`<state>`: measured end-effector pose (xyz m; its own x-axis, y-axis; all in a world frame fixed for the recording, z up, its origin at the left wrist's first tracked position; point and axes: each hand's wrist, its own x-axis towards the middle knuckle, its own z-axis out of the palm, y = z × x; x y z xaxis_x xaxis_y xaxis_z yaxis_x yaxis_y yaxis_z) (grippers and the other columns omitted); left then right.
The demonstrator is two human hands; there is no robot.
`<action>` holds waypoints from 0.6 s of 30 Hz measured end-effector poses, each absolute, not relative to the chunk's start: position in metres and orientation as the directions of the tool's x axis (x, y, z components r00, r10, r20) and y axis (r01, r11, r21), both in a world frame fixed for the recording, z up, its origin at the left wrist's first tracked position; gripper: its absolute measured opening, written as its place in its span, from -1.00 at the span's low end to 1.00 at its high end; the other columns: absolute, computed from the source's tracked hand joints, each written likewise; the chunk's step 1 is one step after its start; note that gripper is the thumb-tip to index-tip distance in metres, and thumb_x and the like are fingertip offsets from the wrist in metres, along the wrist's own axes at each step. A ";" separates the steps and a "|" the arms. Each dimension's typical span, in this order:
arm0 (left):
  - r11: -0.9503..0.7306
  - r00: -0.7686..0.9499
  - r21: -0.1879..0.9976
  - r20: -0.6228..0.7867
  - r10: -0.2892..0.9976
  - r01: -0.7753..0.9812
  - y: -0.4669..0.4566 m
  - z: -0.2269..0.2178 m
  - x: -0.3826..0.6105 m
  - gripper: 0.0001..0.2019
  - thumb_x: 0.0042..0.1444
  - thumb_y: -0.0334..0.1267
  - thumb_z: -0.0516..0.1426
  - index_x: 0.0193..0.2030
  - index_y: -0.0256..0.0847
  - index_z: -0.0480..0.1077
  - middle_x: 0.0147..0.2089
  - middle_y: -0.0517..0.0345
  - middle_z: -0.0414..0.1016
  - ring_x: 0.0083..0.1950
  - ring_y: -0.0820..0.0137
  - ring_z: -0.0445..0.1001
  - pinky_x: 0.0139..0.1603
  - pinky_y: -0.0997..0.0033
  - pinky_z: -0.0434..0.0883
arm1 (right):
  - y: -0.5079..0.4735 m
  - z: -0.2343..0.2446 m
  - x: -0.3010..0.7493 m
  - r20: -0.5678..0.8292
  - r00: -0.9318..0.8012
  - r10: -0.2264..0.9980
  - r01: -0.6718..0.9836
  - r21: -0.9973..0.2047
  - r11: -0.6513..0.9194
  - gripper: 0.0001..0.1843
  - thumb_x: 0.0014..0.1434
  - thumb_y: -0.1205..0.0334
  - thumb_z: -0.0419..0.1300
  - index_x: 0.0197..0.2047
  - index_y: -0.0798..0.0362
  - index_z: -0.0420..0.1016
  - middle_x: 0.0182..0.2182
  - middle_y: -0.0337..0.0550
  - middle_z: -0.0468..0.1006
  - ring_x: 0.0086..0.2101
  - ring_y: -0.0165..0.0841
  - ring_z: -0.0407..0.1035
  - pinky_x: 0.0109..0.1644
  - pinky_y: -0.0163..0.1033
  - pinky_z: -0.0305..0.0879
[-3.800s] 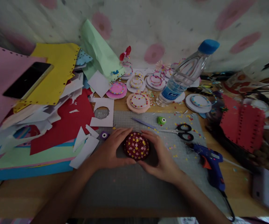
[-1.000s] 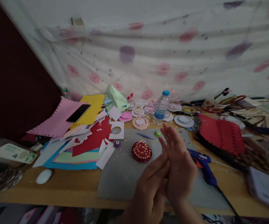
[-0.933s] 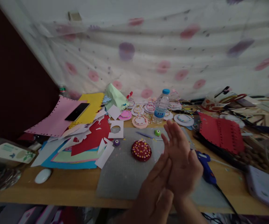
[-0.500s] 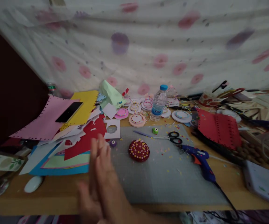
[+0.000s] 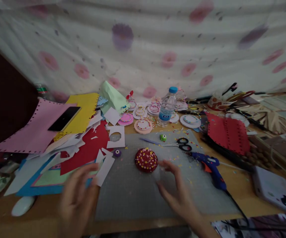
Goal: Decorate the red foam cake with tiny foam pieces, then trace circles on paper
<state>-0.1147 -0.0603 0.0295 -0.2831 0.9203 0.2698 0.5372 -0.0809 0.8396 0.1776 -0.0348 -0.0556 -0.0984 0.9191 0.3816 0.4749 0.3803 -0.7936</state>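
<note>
A dark red, glittery dome [image 5: 146,160] covered with small star-shaped pieces rests on the grey cutting mat [image 5: 130,195]. Just right of it is my right hand [image 5: 177,191], empty, with thumb and fingers spread and fingertips close to the dome. My left hand [image 5: 77,195], blurred by motion, hovers at the mat's left edge with thumb and fingers apart. White card offcuts [image 5: 106,168] lie beside its fingertips. Scissors [image 5: 182,144] with black handles, a green eye-like piece [image 5: 163,137] and a purple one [image 5: 117,153] sit farther back on the mat.
A blue glue gun [image 5: 213,172] with its cord lies to the right, beside a phone [image 5: 275,188]. Coloured papers [image 5: 83,148] pile up on the left under a dark phone [image 5: 65,119]. A water bottle [image 5: 167,107] stands among small decorated discs [image 5: 143,125] at the back.
My hands were pressed together left of the dome and have come apart. The right moved right, beside the dome; the left moved left. The view has shifted slightly.
</note>
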 end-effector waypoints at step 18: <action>-0.331 0.088 0.730 0.351 0.932 0.598 -0.004 -0.073 -0.018 -0.42 0.30 -0.34 0.06 0.42 -0.09 0.02 0.39 -0.13 0.26 0.41 0.12 0.26 0.38 -0.11 0.26 | 0.032 -0.072 0.171 0.303 -0.287 0.909 0.571 -0.707 0.417 -0.25 0.03 0.13 0.43 0.23 0.04 0.27 0.13 0.11 0.45 0.12 -0.06 0.36 0.19 0.14 0.32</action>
